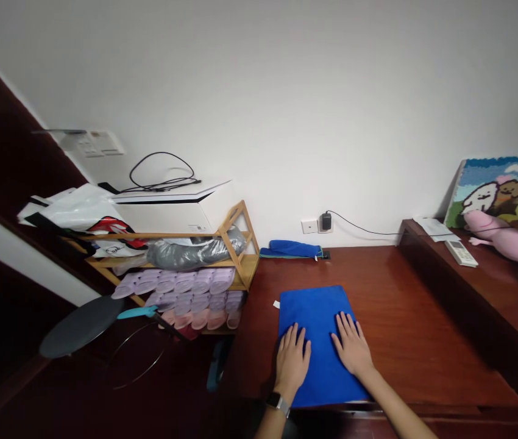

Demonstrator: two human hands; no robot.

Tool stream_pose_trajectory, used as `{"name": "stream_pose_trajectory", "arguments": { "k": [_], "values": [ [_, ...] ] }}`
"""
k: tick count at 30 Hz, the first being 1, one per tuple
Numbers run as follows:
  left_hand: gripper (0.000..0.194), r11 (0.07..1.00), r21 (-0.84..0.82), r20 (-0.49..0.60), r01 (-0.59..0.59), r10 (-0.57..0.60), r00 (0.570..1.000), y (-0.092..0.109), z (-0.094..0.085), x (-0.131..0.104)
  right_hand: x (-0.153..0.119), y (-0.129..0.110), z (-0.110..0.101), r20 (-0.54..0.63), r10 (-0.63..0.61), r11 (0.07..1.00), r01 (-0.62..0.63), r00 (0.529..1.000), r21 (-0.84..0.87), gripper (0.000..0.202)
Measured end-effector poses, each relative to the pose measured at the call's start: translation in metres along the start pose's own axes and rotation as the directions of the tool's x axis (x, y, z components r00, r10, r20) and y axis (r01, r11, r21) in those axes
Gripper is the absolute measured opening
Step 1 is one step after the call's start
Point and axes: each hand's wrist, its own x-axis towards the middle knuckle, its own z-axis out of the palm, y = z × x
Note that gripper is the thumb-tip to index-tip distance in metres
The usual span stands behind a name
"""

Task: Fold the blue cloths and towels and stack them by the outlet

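Note:
A blue cloth (320,341) lies spread flat on the reddish-brown wooden desk (405,329), with a small white tag sticking out at its upper left. My left hand (293,360) rests flat on the cloth's left edge, fingers stretched out; a watch is on that wrist. On the right edge of the cloth lies my right hand (353,346), also flat with its fingers spread. Neither hand grips anything. Against the wall at the back of the desk is a second, folded blue cloth (293,249).
Left of the desk stands a wooden rack (243,268) with slippers (195,299) and a white box (167,213). Beside it is a dark round stool (83,326). A charger (326,221) is plugged into the wall. On the raised right ledge are a remote (461,253) and a pink plush toy (510,241).

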Motion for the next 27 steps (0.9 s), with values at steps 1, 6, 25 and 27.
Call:
{"name": "stream_pose_trajectory", "arguments": {
  "k": [1, 6, 25, 27],
  "values": [
    [0.052, 1.000, -0.003, -0.009, -0.018, 0.018, 1.000, -0.001, -0.001, 0.003, -0.001, -0.002, 0.001, -0.006, 0.026, 1.000, -0.027, 1.000, -0.007, 0.075],
    [0.055, 0.998, -0.012, 0.052, -0.054, 0.054, 0.997, -0.013, 0.004, 0.015, 0.002, -0.006, 0.004, 0.016, 0.032, 0.999, -0.032, 0.999, -0.019, 0.076],
    [0.052, 0.987, -0.041, 0.084, -0.155, 0.158, 0.984, 0.005, 0.027, 0.104, 0.100, -0.033, -0.007, 0.083, 0.002, 1.000, -0.002, 0.997, 0.004, 0.065],
    [0.054, 0.996, -0.020, 0.094, -0.082, 0.084, 0.992, -0.016, 0.032, 0.111, 0.110, -0.021, -0.001, 0.071, 0.036, 0.999, -0.036, 0.997, 0.002, 0.067]
  ]
}}
